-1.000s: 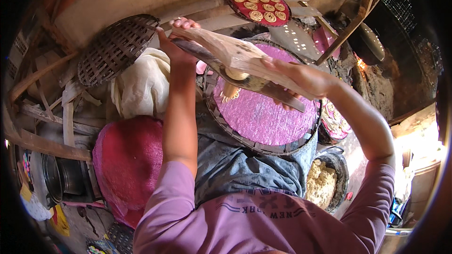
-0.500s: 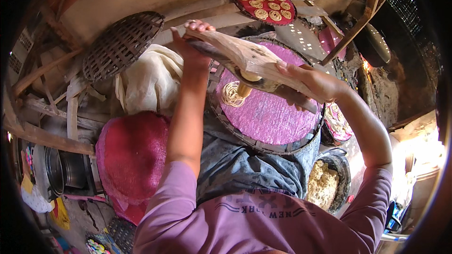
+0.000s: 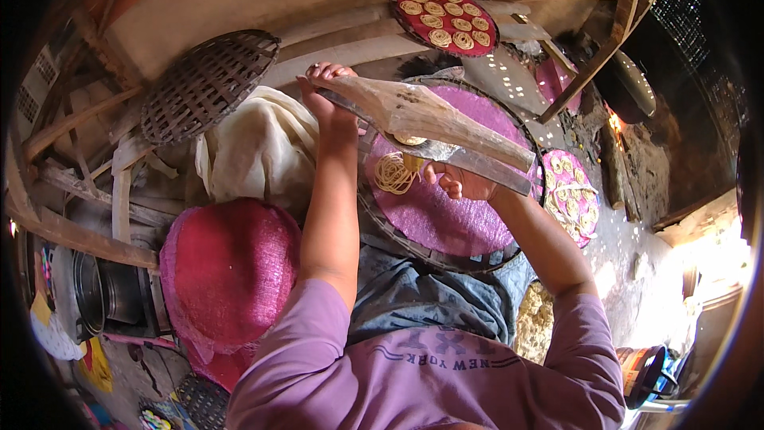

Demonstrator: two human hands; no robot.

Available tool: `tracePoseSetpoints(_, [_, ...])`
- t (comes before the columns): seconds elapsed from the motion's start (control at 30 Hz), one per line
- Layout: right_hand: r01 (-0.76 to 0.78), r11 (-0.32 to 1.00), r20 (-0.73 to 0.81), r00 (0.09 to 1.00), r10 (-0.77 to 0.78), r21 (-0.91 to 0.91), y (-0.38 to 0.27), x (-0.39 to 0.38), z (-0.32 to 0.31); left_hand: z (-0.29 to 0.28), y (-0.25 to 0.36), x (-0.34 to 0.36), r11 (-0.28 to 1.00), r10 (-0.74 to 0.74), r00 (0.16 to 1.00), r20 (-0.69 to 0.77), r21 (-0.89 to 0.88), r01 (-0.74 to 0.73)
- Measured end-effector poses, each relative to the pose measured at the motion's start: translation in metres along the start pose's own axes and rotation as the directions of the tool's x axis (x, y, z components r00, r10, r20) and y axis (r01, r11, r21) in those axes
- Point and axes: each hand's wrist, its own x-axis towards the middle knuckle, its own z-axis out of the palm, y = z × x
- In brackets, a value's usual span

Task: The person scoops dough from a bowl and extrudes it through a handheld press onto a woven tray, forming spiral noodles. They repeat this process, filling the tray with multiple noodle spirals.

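A hinged wooden press (image 3: 430, 115) with two long arms is held over a round woven tray lined with pink mesh (image 3: 442, 223). My left hand (image 3: 328, 94) is closed round its far left end. Beneath the lower arm is my right hand (image 3: 465, 183), with its fingers bent and apart, near the press's short brass-coloured cylinder (image 3: 411, 162). Nothing shows in that hand. Pale dough strands (image 3: 394, 173) lie in a loose coil on the mesh, just under the cylinder. The tray rests at my lap, over blue-grey cloth.
A red tray of coiled strands (image 3: 447, 16) stands at the back. Another tray (image 3: 570, 199) with coils lies to the right. A basin of dough (image 3: 533, 322) is partly hidden by my right arm. A fire (image 3: 615, 122) burns at the right; a red-pink covered mound (image 3: 231, 271) is left.
My right hand has let go of the press's right end and moved down and left beneath it, beside the strands. My left hand and the press's left end have come slightly lower.
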Motion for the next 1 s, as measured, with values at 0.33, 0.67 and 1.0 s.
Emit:
tracePoseSetpoints(0.33, [0.045, 0.996, 0.003, 0.999, -0.045, 0.074, -0.003, 0.010, 0.003, -0.005, 0.005, 0.000, 1.000, 0.009, 0.999, 0.037, -0.030, -0.007])
tracePoseSetpoints(0.67, [-0.043, 0.611, -0.097, 0.994, -0.056, -0.791, -0.006, 0.020, -0.022, 0.042, 0.011, 0.023, 0.989, 0.002, 0.981, 0.192, 0.142, -0.030])
tracePoseSetpoints(1.0, [-0.020, 0.719, -0.161, 0.978, -0.129, -0.695, -0.056, -0.018, 0.074, 0.098, 0.005, 0.055, 0.915, -0.216, 0.924, 0.316, 0.395, 0.079])
